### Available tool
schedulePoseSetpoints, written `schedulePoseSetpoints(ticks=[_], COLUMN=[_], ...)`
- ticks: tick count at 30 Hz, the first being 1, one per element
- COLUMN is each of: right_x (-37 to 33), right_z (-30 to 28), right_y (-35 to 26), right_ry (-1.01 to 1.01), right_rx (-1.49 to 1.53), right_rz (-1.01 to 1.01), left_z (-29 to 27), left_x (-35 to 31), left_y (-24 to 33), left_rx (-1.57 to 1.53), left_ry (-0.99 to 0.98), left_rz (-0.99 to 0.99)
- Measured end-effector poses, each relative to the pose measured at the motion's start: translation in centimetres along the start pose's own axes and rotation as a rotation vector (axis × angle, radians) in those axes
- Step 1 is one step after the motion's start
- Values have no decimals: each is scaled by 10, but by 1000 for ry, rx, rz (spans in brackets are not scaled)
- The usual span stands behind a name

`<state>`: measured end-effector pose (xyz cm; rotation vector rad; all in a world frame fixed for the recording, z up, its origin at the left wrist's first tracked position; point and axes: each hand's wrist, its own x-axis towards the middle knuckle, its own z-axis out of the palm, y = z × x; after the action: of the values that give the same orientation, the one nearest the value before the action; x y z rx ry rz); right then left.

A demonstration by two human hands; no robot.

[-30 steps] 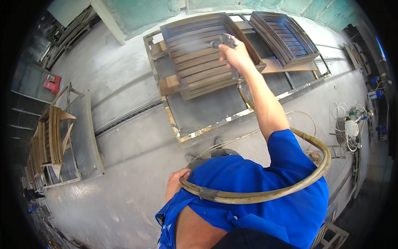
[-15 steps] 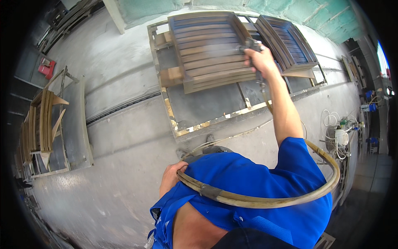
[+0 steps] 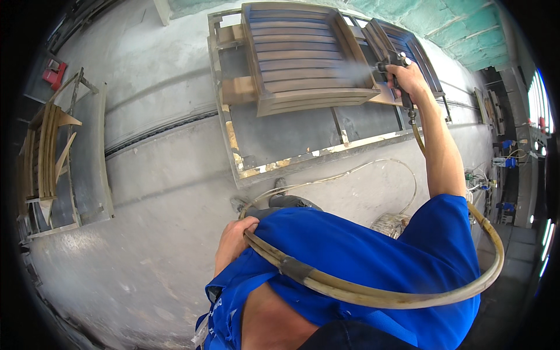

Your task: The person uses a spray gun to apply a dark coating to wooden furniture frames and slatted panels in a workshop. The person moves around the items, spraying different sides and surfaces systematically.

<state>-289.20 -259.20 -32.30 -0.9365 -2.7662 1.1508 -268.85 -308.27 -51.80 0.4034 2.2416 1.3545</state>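
Observation:
My right hand (image 3: 413,83) is wrapped around a spray gun (image 3: 399,62), arm stretched out ahead. A pale mist (image 3: 353,71) leaves the nozzle toward the left, over a brown slatted wooden panel (image 3: 294,45) with raised sides. The gun stands above the panel's right end, apart from it. From the gun's handle a yellowish hose (image 3: 361,296) runs down, loops round my right side and crosses my front. At my waist my left hand (image 3: 234,240) is closed on that hose; some of its fingers are hidden.
The panel rests on a low metal-framed stand (image 3: 291,162), beside a second slatted piece (image 3: 415,51). Another rack with wooden slatted pieces (image 3: 42,154) stands at left. Thin hose (image 3: 350,172) trails over the floor near my feet. A red object (image 3: 54,74) lies far left.
My right hand and the spray gun have moved right across the panel, mist still coming out. The view has shifted slightly. My left hand stays at the waist on the hose.

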Motion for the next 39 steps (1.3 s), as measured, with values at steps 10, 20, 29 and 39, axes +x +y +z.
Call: schedulePoseSetpoints(ticks=[10,20,29,39], right_x=[-17,-3,43,212], right_z=[50,-28,-4,110], right_y=[-79,-55,-57,-129], right_ry=[-341,25,-505,-86], right_rx=[-100,-548,-978,-1135], right_rz=[-114,-93,-664,-665], left_z=[-2,-1,3,-107], left_x=[21,32,61,91], left_y=[32,32,34,-47], left_rx=[24,48,11,-25], left_ry=[-93,-37,-98,-235], left_rz=[73,92,93,-51])
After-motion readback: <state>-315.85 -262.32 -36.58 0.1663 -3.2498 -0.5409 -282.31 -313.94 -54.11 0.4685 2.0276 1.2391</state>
